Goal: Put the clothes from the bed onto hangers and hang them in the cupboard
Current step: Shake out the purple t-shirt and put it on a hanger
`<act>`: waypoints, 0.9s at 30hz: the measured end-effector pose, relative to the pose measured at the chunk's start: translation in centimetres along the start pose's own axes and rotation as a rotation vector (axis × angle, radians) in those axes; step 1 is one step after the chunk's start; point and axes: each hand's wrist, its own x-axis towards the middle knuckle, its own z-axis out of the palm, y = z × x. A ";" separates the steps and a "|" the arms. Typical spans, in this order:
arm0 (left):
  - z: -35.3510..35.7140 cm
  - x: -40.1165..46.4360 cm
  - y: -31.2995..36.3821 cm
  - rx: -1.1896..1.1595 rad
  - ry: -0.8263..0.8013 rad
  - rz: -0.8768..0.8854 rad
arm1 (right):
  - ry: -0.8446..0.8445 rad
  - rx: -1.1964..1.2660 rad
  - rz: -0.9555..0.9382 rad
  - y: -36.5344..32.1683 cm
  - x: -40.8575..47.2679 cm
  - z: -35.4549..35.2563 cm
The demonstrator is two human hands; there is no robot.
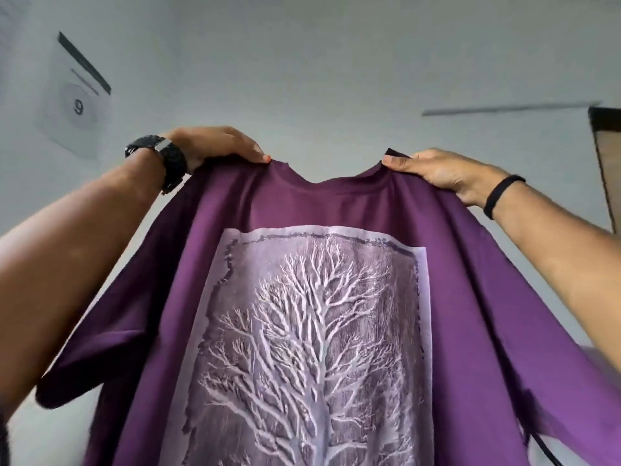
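A purple T-shirt with a large pale tree print hangs spread out in front of me, filling the lower frame. My left hand, with a black watch on its wrist, pinches the shirt's left shoulder beside the collar. My right hand, with a black band on its wrist, pinches the right shoulder beside the collar. Both arms are raised high. No hanger, bed or cupboard interior shows; the shirt hides everything below.
A plain grey wall fills the background. A white sheet with the number 9 is stuck on it at upper left. A wooden edge stands at the far right, with a thin dark line running to it.
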 end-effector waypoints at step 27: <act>48.9 -18.6 -45.4 0.443 -0.194 -0.672 | -0.217 -0.689 0.679 50.1 -17.0 35.8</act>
